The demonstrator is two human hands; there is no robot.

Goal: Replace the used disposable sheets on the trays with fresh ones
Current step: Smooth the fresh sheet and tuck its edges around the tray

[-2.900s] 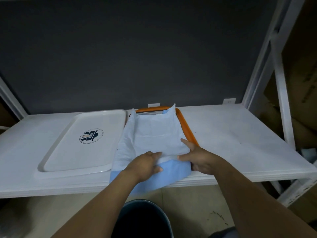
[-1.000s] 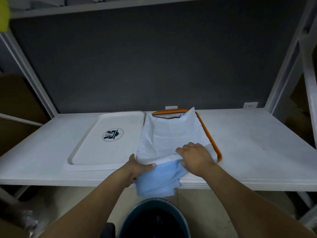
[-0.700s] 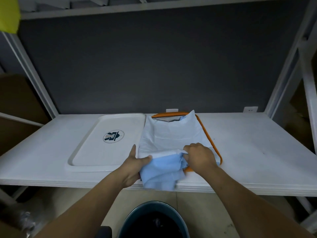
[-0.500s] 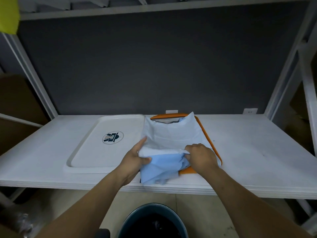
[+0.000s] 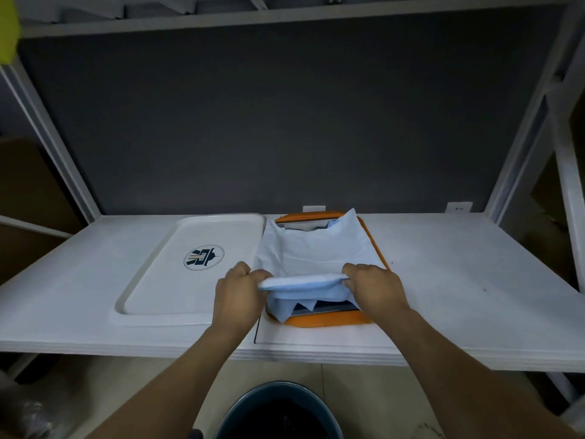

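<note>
Honestly, with my left fingers (image 5: 253, 276) and right fingers (image 5: 354, 270) clamped on the rolled near edge of the used sheet (image 5: 316, 248), the risk sits at its loose far end: it lies spread over the orange tray (image 5: 329, 320) beyond my grip, one corner standing up past the far rim. If I drag the bunch towards me too fast, I judge the thin paper could tear at the fold, or catch on the rim and pull the tray towards the bench (image 5: 459, 280) edge. A flap hangs just under the roll, and it could slip free and miss the dark bin (image 5: 278, 410) on the floor, below my fingers and nearer me. The white tray (image 5: 190, 270), just left of my left fingers, shows its logo with no sheet on it, and a wide sweep could knock it. Both sets of fingers curl over an end of the roll, knuckles up, backs of the hands towards me, held a little above the tray's near end; my thumbs are hidden under the paper. My forearms reach up from below the bench edge, angled inwards, the roll stretched between the two grips
</note>
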